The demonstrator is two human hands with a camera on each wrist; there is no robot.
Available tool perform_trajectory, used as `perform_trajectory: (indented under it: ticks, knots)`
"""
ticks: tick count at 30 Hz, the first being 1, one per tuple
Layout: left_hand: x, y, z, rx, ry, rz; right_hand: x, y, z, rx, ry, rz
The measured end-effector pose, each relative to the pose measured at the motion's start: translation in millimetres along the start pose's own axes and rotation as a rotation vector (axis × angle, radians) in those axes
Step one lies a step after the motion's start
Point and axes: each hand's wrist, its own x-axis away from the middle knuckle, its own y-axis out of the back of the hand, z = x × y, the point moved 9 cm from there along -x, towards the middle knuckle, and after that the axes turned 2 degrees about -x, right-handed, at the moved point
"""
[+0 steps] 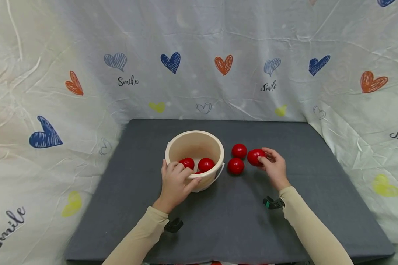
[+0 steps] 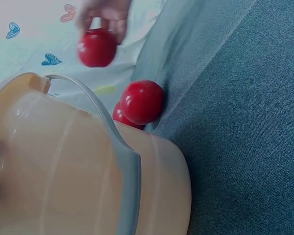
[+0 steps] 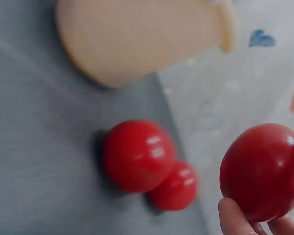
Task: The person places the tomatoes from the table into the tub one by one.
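A cream bucket (image 1: 195,135) stands upright, its pale handle (image 2: 132,181) hanging down the side. My left hand (image 1: 176,182) grips the near-left part of its rim. Inside the bucket lie a red ball (image 1: 206,165), another red ball (image 1: 187,163) and part of one more, half hidden by the rim. To the right, my right hand (image 1: 274,166) pinches a smooth, shiny red ball (image 3: 262,171) between thumb and fingers, above the table. Two similar red balls, one nearer (image 1: 236,166) and one farther (image 1: 239,151), rest on the table between the bucket and that hand.
A dark grey cloth covers the table (image 1: 146,147). Behind and beside it hangs a white curtain (image 1: 199,44) printed with hearts and "Smile". Dark bands (image 1: 273,203) sit at both wrists, over cream sleeves.
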Motion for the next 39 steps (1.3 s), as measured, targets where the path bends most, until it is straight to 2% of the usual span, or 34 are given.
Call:
perform_trajectory:
  ticks: [4, 9, 13, 18, 23, 27, 33, 39]
  knots:
    - [0.3, 1.0, 0.0, -0.002, -0.010, -0.012, -7.2, -5, 31, -0.010, 0.067, 0.022]
    - [0.1, 3.0, -1.2, 0.001, -0.025, -0.023, -10.4, -22, 65, -0.036, 0.138, 0.084]
    - [-0.6, 2.2, -1.5, -0.004, -0.025, -0.023, -5.2, -42, 89, -0.050, 0.186, 0.131]
    - [-1.2, 3.3, -2.5, -0.011, -0.021, -0.034, 6.1, -75, 109, -0.010, 0.232, 0.195]
    - [-0.9, 2.4, -3.0, -0.028, -0.035, -0.037, 20.9, -110, 120, 0.054, 0.302, 0.288]
    - [-0.5, 2.4, -2.6, -0.028, -0.043, -0.042, 29.6, -134, 121, 0.062, 0.343, 0.350]
    - [0.6, 2.4, -2.1, -0.029, -0.048, -0.054, 36.2, -163, 117, 0.031, 0.328, 0.429]
    - [-0.1, 2.8, -2.8, -0.032, -0.044, -0.051, 39.9, -178, 112, 0.068, 0.309, 0.458]
